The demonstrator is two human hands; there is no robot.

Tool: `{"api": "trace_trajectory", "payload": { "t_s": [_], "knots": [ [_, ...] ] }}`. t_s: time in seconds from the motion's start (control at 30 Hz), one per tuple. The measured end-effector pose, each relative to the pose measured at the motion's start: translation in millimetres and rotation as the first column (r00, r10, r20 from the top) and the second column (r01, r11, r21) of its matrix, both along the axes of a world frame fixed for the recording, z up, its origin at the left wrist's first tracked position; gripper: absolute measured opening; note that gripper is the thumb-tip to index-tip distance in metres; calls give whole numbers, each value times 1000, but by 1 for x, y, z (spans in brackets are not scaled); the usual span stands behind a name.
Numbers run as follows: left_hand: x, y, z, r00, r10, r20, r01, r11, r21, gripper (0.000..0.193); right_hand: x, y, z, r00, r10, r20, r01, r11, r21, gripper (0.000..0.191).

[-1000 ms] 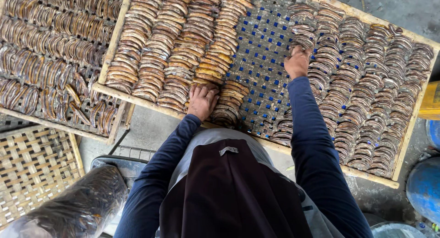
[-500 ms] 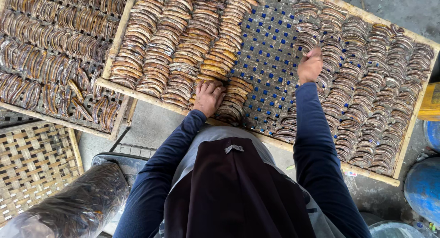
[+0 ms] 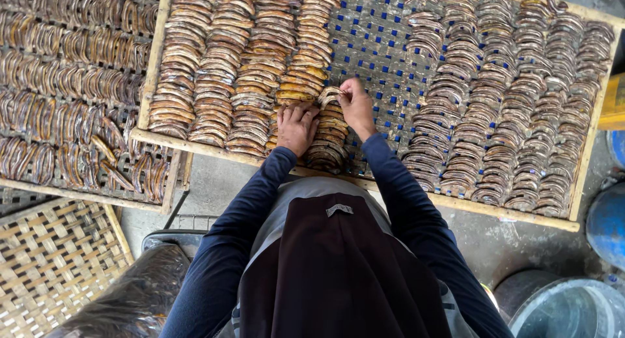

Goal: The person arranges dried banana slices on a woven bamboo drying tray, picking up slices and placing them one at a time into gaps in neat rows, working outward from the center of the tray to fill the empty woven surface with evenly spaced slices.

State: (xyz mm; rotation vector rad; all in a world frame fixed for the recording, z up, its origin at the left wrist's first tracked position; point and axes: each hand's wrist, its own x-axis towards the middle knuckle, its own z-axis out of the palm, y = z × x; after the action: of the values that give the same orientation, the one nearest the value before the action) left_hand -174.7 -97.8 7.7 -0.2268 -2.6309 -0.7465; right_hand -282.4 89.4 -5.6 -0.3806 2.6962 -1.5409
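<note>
Curved brown slices [image 3: 329, 133] in short row: left hand [image 3: 296, 126] fingers flat on them, right hand [image 3: 357, 107] fingers pinching top slice.

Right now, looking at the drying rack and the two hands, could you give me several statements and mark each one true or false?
1. Both hands meet at one short row of curved slices. True: the left hand and the right hand rest on the short row at the near edge of the wooden-framed rack.
2. The mesh in the rack's middle is fully covered. False: a bare strip of mesh with blue dots shows between the rows.
3. The right hand's fingers touch a slice at the row's far end. True.
4. The slices left of the hands are greyer than those on the right. False: the left rows look golden brown, and the right rows look greyer.
</note>
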Motion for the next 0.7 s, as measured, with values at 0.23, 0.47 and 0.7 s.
{"api": "trace_trajectory", "payload": {
  "t_s": [0.23,0.47,0.7],
  "knots": [
    [-18,4,0,995,-101,21,103,986,-130,31,4,18,-13,1000,5,23,-7,996,87,26],
    [-28,4,-12,994,-70,87,76,995,-71,30,-2,33,-11,982,32,188,-77,968,238,27],
    [-39,6,-13,996,-78,31,80,995,-52,23,-7,39,-7,994,87,73,-100,976,192,20]
  ]
}}
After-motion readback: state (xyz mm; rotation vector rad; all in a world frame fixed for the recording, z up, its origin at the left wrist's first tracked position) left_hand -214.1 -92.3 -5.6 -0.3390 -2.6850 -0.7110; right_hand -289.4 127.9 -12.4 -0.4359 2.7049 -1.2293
